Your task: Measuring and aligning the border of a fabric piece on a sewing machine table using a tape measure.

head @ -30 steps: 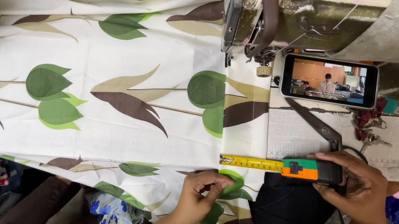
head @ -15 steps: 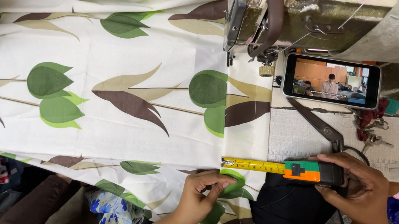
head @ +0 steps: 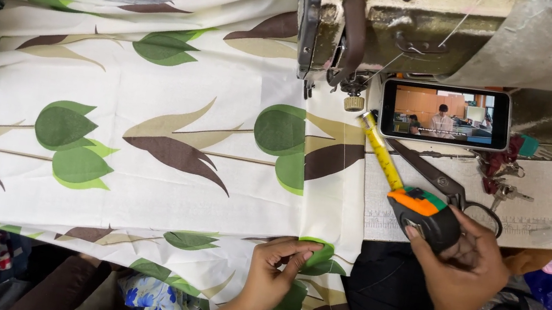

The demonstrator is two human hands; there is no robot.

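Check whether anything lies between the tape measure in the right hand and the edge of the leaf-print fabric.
Nothing visible does. The right hand holds the tape measure just past the leaf-print fabric edge, with only bare table between. The yellow blade runs up along that edge; the scissors lie right of it.

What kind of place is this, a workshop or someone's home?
Most likely a tailoring or sewing workshop: an industrial sewing machine stands over leaf-print fabric, scissors lie on the table, and the right hand holds a tape measure.
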